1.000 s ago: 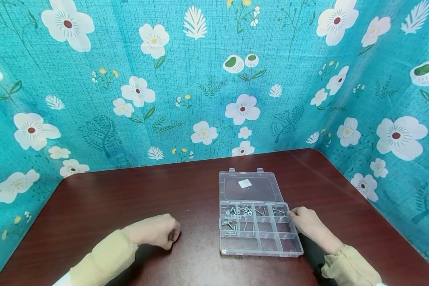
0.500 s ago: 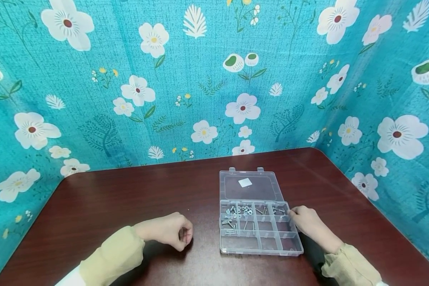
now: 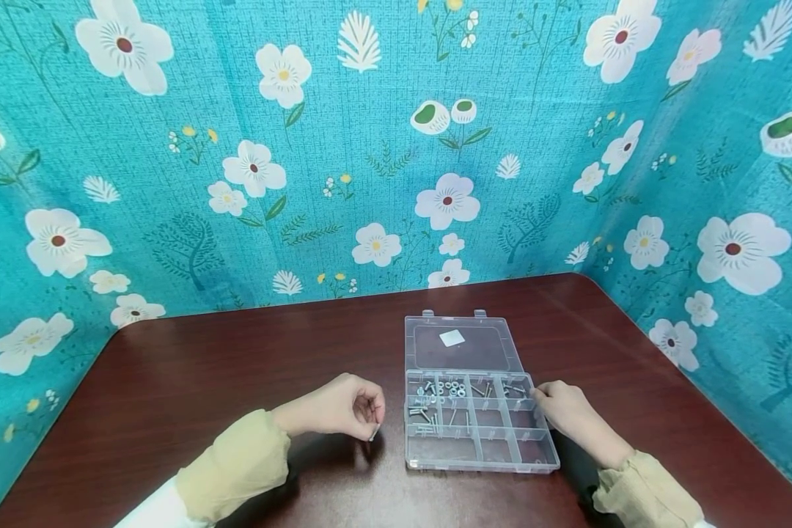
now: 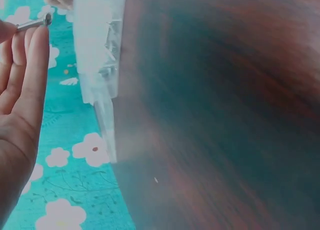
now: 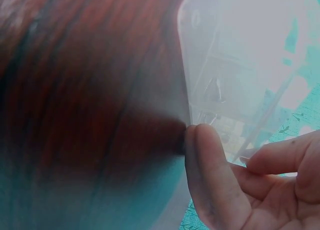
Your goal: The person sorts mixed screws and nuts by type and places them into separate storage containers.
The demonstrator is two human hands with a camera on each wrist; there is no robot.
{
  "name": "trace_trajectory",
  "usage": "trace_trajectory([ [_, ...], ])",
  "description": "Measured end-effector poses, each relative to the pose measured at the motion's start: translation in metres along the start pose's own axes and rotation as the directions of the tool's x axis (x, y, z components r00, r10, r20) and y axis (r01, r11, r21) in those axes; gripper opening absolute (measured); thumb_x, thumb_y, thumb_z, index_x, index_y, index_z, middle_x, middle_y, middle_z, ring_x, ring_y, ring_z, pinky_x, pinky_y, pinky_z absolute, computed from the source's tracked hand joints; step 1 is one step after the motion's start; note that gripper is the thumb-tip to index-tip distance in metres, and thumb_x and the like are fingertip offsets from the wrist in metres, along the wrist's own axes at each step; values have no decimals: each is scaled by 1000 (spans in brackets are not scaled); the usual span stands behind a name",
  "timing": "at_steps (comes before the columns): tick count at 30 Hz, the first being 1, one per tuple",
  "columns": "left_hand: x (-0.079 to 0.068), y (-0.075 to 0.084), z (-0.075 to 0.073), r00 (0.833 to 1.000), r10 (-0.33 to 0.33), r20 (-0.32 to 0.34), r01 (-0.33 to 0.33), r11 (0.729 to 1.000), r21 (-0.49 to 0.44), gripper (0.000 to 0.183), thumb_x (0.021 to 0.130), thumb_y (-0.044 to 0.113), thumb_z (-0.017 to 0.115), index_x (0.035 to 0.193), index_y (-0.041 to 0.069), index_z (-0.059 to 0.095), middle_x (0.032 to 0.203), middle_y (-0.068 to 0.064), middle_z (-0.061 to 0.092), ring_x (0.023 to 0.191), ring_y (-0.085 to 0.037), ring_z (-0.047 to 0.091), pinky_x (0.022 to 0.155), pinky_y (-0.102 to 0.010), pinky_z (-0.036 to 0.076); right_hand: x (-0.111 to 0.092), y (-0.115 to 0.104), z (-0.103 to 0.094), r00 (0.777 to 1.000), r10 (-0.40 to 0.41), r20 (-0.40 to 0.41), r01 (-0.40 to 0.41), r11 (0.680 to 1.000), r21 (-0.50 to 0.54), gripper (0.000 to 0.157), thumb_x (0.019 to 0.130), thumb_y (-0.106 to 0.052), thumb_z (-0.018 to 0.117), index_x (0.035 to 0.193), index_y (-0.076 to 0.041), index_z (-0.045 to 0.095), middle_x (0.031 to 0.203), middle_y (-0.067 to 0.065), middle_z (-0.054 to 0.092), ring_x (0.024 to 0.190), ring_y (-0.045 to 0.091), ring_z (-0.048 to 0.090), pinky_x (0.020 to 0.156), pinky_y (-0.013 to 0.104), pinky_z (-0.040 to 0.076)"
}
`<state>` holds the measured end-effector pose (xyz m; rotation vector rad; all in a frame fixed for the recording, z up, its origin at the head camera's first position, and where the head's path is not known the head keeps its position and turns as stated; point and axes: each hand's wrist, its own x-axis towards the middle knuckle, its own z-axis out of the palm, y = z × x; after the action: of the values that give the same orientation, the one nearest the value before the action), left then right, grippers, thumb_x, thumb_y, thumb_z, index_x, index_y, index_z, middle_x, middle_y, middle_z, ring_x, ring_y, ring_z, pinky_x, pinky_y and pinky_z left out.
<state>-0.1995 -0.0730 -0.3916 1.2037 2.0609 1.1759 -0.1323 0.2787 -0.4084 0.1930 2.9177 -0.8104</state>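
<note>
My left hand [image 3: 339, 405] is raised over the table, left of a clear plastic compartment box [image 3: 482, 466]. Between its thumb and fingers it pinches a small silvery bolt [image 4: 34, 24], whose head points away from the thumb in the left wrist view. The box has its hinged lid [image 3: 462, 359] laid back flat. Bolts, screws and nuts [image 3: 453, 389] lie in the rear and left compartments. At the box's right side, my right hand [image 3: 567, 409] holds the side wall, with its fingers [image 5: 210, 155] along the outside and the thumb at the top edge.
The dark red-brown table [image 3: 251, 352] has rounded far corners. Behind it and on the right hangs a turquoise flowered cloth [image 3: 396, 161]. A white label [image 3: 452, 338] sits on the lid.
My left hand has moved right toward the box and lifted a little, turning so that the bolt's tip shows. The right hand and the box have stayed in place.
</note>
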Motion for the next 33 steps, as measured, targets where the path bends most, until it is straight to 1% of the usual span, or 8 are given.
trace_trajectory([
  [2, 4, 2, 1, 1000, 16, -27, -15, 1000, 3, 14, 68, -5, 61, 75, 7, 60, 67, 7, 57, 61, -2, 52, 56, -20, 48, 0, 0, 0, 1000, -2, 4, 2, 1000, 2, 29, 92, -14, 42, 75, 1, 60, 52, 1, 46, 47, 15, 42, 47, 30, 36],
  [9, 16, 11, 4, 995, 27, -100, -24, 999, 33, 15, 70, -2, 63, 75, 11, 60, 66, 7, 57, 58, -3, 51, 55, -21, 47, 0, -1, 0, 1000, 10, 7, -10, 1000, 5, 30, 92, -14, 42, 78, 3, 61, 55, 2, 50, 49, 15, 43, 49, 30, 37],
  [15, 30, 18, 9, 990, 38, -138, -35, 999, 22, 15, 70, -3, 64, 75, 11, 59, 66, 7, 58, 57, -3, 52, 56, -21, 48, 0, -2, 0, 1000, 15, 6, -15, 1000, 5, 29, 92, -14, 42, 76, 2, 60, 53, 2, 46, 49, 15, 43, 49, 30, 36],
  [19, 41, 25, 12, 987, 61, -152, -56, 998, 34, 14, 70, -4, 64, 75, 9, 60, 66, 5, 58, 58, -4, 52, 58, -21, 48, 0, -1, 0, 1000, 14, 10, -14, 1000, 4, 29, 92, -15, 42, 78, 3, 61, 52, 2, 45, 48, 15, 41, 48, 30, 35],
  [23, 53, 30, 16, 985, 72, -154, -64, 996, 55, 13, 70, -4, 64, 74, 8, 60, 65, 4, 59, 59, -4, 53, 59, -21, 48, 0, -1, 0, 1000, 10, 10, -10, 1000, 2, 29, 92, -15, 42, 78, 3, 60, 52, 2, 44, 48, 15, 41, 48, 30, 35],
  [26, 63, 31, 19, 986, 77, -150, -62, 993, 103, 12, 69, -2, 64, 73, 9, 60, 65, 5, 59, 59, -2, 53, 59, -19, 48, -1, -1, 0, 1000, 9, 9, -9, 1000, 1, 29, 92, -14, 42, 78, 3, 60, 53, 2, 43, 49, 15, 41, 48, 30, 35],
  [30, 77, 31, 23, 986, 86, -141, -59, 981, 184, 9, 70, 1, 65, 73, 8, 61, 65, 7, 58, 60, 1, 53, 60, -16, 46, -1, -1, 0, 1000, 11, 5, -11, 1000, 3, 29, 92, -15, 42, 77, 3, 59, 52, 2, 42, 49, 15, 41, 48, 30, 36],
  [33, 84, 31, 26, 989, 74, -131, -46, 977, 208, 6, 72, 3, 66, 74, 7, 61, 66, 6, 58, 60, 1, 52, 60, -15, 46, -1, -2, 0, 1000, 15, 7, -15, 1000, 5, 29, 92, -15, 42, 77, 3, 60, 52, 2, 42, 49, 15, 42, 48, 30, 36],
])
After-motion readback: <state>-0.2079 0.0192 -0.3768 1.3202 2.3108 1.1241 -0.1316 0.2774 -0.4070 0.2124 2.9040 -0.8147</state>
